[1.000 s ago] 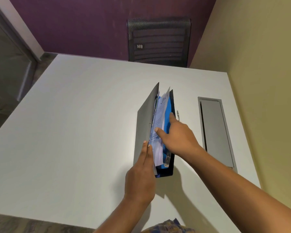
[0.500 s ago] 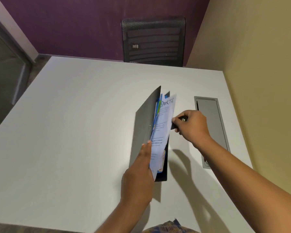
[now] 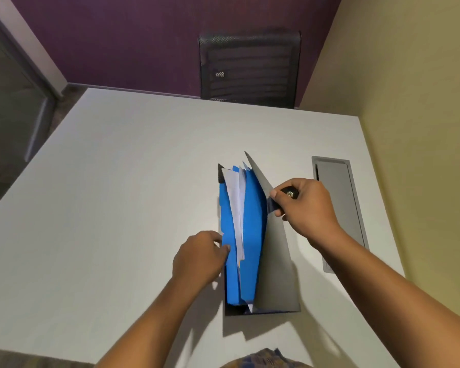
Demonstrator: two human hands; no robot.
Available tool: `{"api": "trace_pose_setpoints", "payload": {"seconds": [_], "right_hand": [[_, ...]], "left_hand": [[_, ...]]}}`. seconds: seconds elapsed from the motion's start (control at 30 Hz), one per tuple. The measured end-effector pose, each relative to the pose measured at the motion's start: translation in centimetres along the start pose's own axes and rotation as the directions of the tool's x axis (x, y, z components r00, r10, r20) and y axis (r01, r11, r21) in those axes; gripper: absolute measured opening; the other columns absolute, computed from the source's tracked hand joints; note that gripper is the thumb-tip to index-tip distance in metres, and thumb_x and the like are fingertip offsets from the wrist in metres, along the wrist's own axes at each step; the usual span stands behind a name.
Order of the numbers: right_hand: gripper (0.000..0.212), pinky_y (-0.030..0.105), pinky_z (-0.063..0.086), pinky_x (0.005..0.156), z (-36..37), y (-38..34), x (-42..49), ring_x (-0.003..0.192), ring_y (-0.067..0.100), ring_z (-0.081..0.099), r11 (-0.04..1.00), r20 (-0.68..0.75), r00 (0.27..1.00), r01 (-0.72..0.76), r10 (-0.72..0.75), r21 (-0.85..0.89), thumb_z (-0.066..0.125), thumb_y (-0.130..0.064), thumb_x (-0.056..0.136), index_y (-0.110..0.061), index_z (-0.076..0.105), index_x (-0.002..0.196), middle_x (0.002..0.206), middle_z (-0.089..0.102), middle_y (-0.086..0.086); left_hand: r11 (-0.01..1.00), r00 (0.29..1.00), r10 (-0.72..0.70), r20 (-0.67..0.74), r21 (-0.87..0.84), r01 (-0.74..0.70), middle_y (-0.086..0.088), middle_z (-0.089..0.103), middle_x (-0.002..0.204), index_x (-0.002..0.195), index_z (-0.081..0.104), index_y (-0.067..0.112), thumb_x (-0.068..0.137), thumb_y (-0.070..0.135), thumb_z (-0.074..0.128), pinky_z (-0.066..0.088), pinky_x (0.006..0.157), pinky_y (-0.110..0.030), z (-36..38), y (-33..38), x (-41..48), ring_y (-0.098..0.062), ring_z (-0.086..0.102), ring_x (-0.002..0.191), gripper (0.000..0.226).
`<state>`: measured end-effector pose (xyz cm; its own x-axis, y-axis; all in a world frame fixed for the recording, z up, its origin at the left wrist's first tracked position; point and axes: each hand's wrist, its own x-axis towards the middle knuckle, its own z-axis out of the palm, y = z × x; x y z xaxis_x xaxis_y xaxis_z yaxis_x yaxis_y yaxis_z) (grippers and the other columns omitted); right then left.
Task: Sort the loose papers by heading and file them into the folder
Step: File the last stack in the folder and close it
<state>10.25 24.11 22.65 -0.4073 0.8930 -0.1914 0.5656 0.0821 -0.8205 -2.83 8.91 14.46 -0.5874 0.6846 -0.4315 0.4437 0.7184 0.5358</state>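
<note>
A dark folder stands half open on the white table, its grey cover leaning to the right. Between its covers fan out blue dividers and white papers. My right hand grips the cover's outer edge, at a black tab with a metal stud. On the left, my left hand pinches the edge of the leftmost blue divider. What is printed on the papers is hidden from this angle.
A grey cable hatch is set into the table right of the folder. A black mesh chair stands at the far edge. A yellow wall runs close along the table's right side.
The grey cover stood left of the papers in my left hand; now it leans on their right in my right hand. My left hand has shifted to the blue dividers.
</note>
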Motion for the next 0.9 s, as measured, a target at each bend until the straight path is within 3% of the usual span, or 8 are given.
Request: {"api": "trace_pose_setpoints", "payload": {"seconds": [0.13, 0.3, 0.43, 0.57, 0.67, 0.73, 0.8, 0.9], "right_hand": [[0.007, 0.021, 0.054, 0.057, -0.2, 0.1, -1.5, 0.051, 0.005, 0.066, 0.999, 0.049, 0.999, -0.022, 0.02, 0.046, 0.068, -0.019, 0.092, -0.016, 0.071, 0.086, 0.069, 0.072, 0.005], [0.008, 0.015, 0.047, 0.051, -0.8, -0.3, -2.4, 0.049, 0.002, 0.063, 0.995, 0.087, 0.996, -0.04, 0.032, 0.094, 0.069, -0.018, 0.091, -0.016, 0.072, 0.085, 0.064, 0.069, 0.003], [0.01, 0.015, 0.046, 0.053, -1.4, -0.9, -2.7, 0.053, 0.007, 0.065, 0.999, 0.184, 0.982, 0.031, -0.035, 0.029, 0.07, -0.018, 0.09, -0.02, 0.073, 0.08, 0.063, 0.069, -0.004], [0.012, 0.013, 0.046, 0.052, -1.9, -1.0, -2.6, 0.055, 0.01, 0.066, 0.996, 0.229, 0.97, 0.085, -0.082, -0.004, 0.071, -0.017, 0.089, -0.02, 0.074, 0.078, 0.064, 0.07, -0.008], [0.012, 0.013, 0.046, 0.052, -2.0, -0.9, -2.5, 0.055, 0.011, 0.067, 0.996, 0.244, 0.966, 0.089, -0.091, 0.022, 0.071, -0.016, 0.09, -0.018, 0.074, 0.078, 0.065, 0.071, -0.006], [0.01, 0.015, 0.049, 0.055, -2.0, -0.9, -2.6, 0.055, 0.011, 0.067, 0.991, 0.329, 0.935, 0.133, -0.129, 0.008, 0.071, -0.016, 0.089, -0.017, 0.074, 0.08, 0.069, 0.072, -0.003], [0.007, 0.018, 0.053, 0.058, -2.0, -0.9, -2.7, 0.058, 0.011, 0.068, 0.982, 0.429, 0.888, 0.19, -0.164, -0.018, 0.071, -0.016, 0.09, -0.015, 0.075, 0.084, 0.072, 0.073, -0.001], [0.006, 0.024, 0.059, 0.063, -1.9, -0.7, -2.7, 0.063, 0.013, 0.07, 0.975, 0.475, 0.864, 0.216, -0.164, -0.056, 0.07, -0.017, 0.09, -0.015, 0.075, 0.087, 0.075, 0.074, -0.001]], "left_hand": [[0.911, 0.998, 0.006, 0.059, -0.411, 0.019, -0.006, 0.065, 0.067, 0.075, 0.058, 0.013, 0.088, 0.036, 0.064, 0.059, 0.071, -0.043, 0.1, 0.0, 1.0, -0.032, 0.071, 0.075, 0.027], [0.708, 1.0, -0.001, 0.02, -0.706, 0.015, 0.002, 0.072, 0.1, 0.101, 0.063, 0.028, 0.101, 0.054, 0.033, 0.058, 0.083, -0.034, 1.3, 0.9, 0.8, -0.013, 0.069, 0.09, 0.04], [0.63, 1.0, -0.031, 0.001, -0.776, 0.02, 0.007, 0.073, 0.097, 0.105, 0.061, 0.032, 0.097, 0.057, 0.037, 0.055, 0.073, -0.024, 1.3, 1.7, 1.0, -0.007, 0.071, 0.084, 0.036], [0.529, 0.988, -0.096, -0.117, -0.847, -0.05, 0.002, 0.07, 0.093, 0.104, 0.062, 0.018, 0.089, 0.073, 0.032, 0.053, 0.076, -0.031, 1.2, 2.2, 1.2, -0.015, 0.067, 0.085, 0.065], [0.578, 0.981, -0.086, -0.173, -0.811, -0.092, 0.009, 0.067, 0.087, 0.1, 0.062, 0.023, 0.096, 0.052, 0.049, 0.049, 0.068, -0.024, 1.1, 2.6, 1.4, -0.01, 0.064, 0.081, 0.032], [0.569, 0.988, -0.149, -0.048, -0.821, 0.046, 0.005, 0.071, 0.091, 0.105, 0.063, 0.025, 0.09, 0.046, 0.065, 0.051, 0.06, -0.022, 0.8, 2.7, 1.9, -0.014, 0.068, 0.082, 0.026], [0.527, 0.964, -0.249, 0.095, -0.821, 0.218, -0.002, 0.072, 0.094, 0.108, 0.063, 0.02, 0.081, 0.047, 0.075, 0.054, 0.06, -0.027, 0.9, 2.5, 2.5, -0.023, 0.071, 0.083, 0.039], [0.561, 0.942, -0.303, 0.141, -0.773, 0.296, -0.003, 0.071, 0.088, 0.105, 0.063, 0.017, 0.073, 0.058, 0.077, 0.054, 0.056, -0.028, 1.0, 2.7, 3.0, -0.023, 0.069, 0.076, 0.054]]}}
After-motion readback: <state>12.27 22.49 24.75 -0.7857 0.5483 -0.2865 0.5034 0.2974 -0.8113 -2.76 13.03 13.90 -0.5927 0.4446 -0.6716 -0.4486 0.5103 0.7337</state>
